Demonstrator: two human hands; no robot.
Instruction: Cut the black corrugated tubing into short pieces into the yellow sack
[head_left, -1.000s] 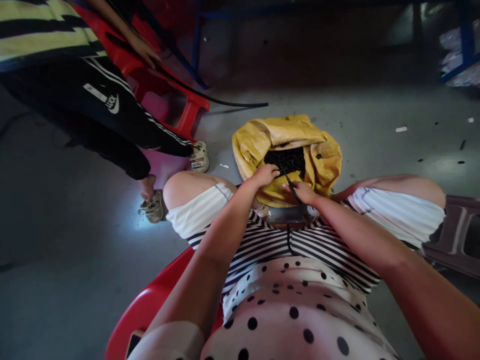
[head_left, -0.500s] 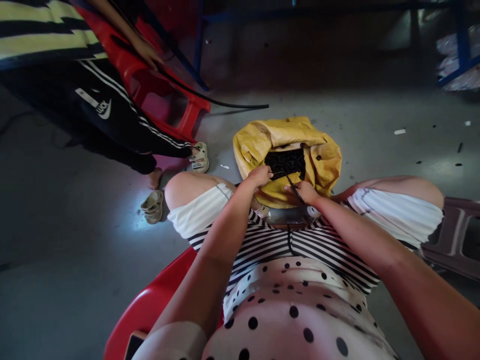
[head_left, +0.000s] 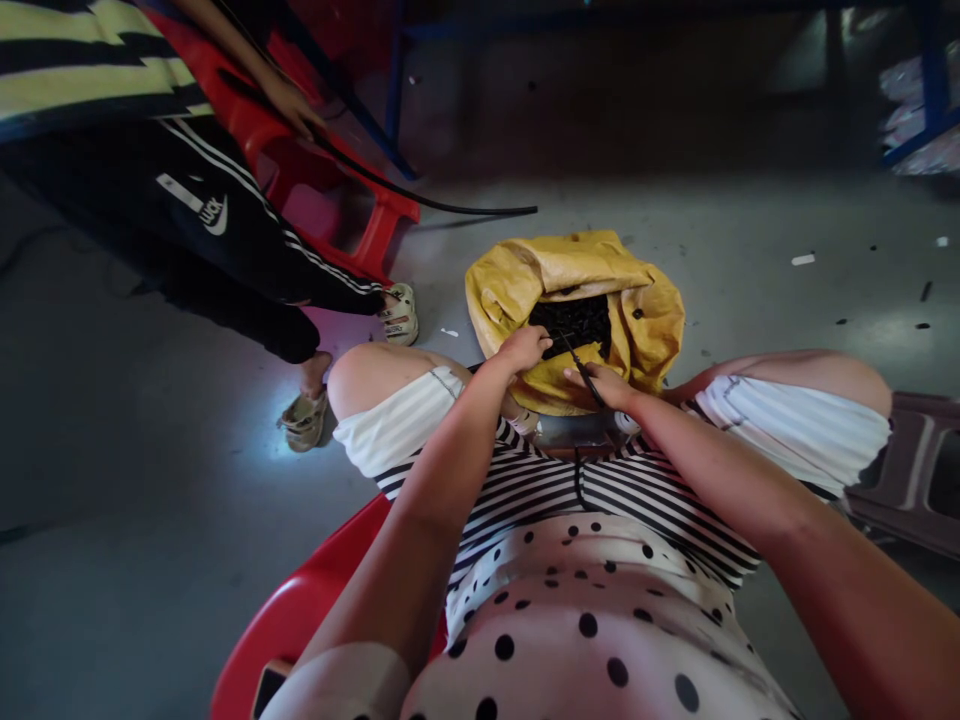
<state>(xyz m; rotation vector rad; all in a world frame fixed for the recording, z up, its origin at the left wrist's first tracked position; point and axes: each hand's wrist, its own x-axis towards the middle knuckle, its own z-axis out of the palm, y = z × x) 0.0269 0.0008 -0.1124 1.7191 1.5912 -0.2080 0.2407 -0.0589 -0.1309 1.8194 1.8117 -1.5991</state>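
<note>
My left hand (head_left: 527, 347) is closed with its fingertips at the bag opening, pinching a thin black tube of which only a short bit shows past the fingers. In my right hand (head_left: 609, 386) is a slim dark tool that looks like scissors (head_left: 581, 366), the tip pointing up and left toward my left fingertips. Below both hands a crumpled yellow woven sack (head_left: 570, 262) stands on the floor between my legs. Many short black pieces (head_left: 589, 322) fill its opening.
At left a co-worker in black trousers (head_left: 195, 240) holds a long black hose (head_left: 450, 210) over a red plastic stool (head_left: 382, 215). A grey stool (head_left: 911, 470) stands at right. Blue metal framing (head_left: 934, 90) runs along the back, and small scraps (head_left: 802, 259) lie on the floor.
The tool in my right hand has shifted slightly up and left, its tip more in view. The co-worker's rear foot has slipped into the loose sandal.
</note>
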